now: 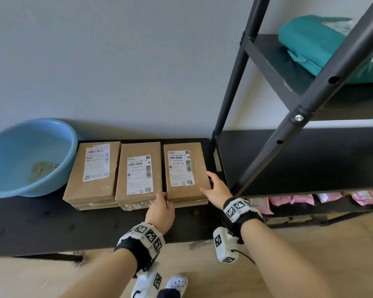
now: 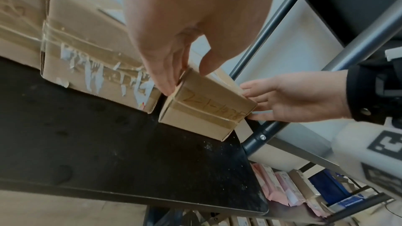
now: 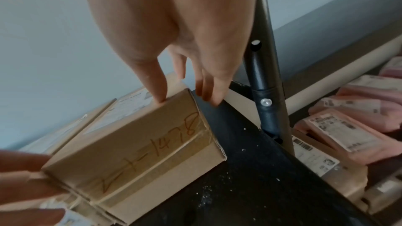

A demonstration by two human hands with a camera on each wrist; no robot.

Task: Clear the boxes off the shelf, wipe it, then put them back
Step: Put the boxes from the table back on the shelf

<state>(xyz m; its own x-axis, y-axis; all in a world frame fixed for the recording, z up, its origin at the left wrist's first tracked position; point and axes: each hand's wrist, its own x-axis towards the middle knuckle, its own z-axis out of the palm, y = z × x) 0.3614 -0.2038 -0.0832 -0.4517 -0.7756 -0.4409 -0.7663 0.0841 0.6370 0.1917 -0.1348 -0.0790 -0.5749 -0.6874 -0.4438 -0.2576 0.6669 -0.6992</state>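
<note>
Three brown cardboard boxes with shipping labels lie side by side on a low black table (image 1: 52,220): the left box (image 1: 93,166), the middle box (image 1: 138,173) and the right box (image 1: 184,168). My left hand (image 1: 162,203) pinches the right box (image 2: 206,106) at its near left corner, thumb on top and a finger in the gap to the middle box. My right hand (image 1: 215,188) touches the box's right side with straight fingers, its thumb on the top edge. The box (image 3: 135,149) has brown tape and handwriting on its near end. The black shelf (image 1: 310,160) stands bare just to the right.
A blue basin (image 1: 19,158) with water and a cloth (image 1: 41,171) stands at the table's left end. A slanted black post (image 1: 310,104) of the rack is close to my right hand. A teal bundle (image 1: 310,46) lies on the upper shelf, pink packets (image 1: 289,200) below.
</note>
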